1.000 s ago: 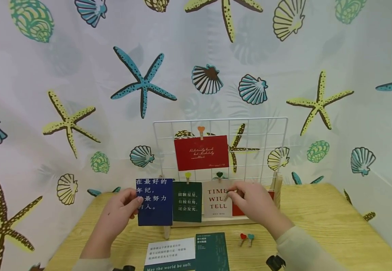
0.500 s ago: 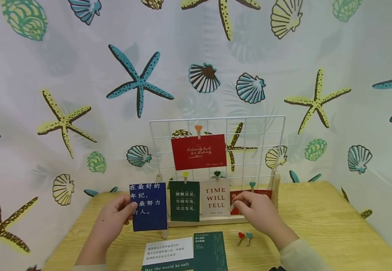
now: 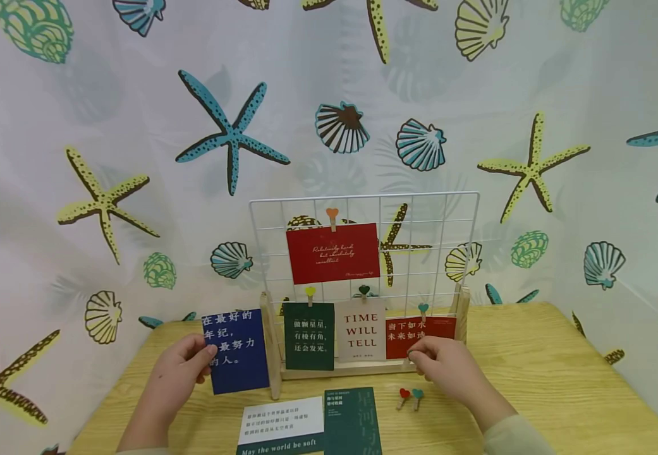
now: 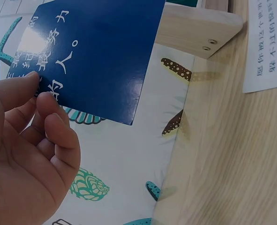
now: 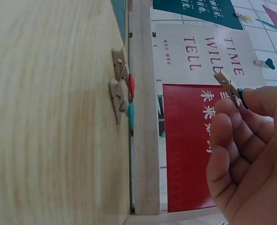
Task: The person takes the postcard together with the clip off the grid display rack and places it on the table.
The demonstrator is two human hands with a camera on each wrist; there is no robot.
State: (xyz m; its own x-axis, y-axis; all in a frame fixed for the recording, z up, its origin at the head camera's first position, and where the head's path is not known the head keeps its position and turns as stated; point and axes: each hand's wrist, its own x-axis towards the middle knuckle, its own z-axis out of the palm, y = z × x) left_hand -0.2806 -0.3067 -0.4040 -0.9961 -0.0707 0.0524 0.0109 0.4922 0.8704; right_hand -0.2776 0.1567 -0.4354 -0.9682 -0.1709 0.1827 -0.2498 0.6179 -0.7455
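My left hand pinches the left edge of a dark blue card with white writing. That card is tilted and sits just left of the grid stand's wooden post. In the right wrist view, a small wooden clothespin with a dark green decoration is pinched between the thumb and forefinger of my right hand. In the head view this hand is in front of a red card hung low on the white wire grid, covering its lower part.
A larger red card, a green card and a cream card hang clipped to the grid. Two heart clothespins, one red and one teal, lie on the wooden table beside a green card and a white-and-green card.
My left hand has moved left and down with the blue card, away from the green card. My right hand, still pinching the clothespin, has shifted off the cream card, lower and to the right.
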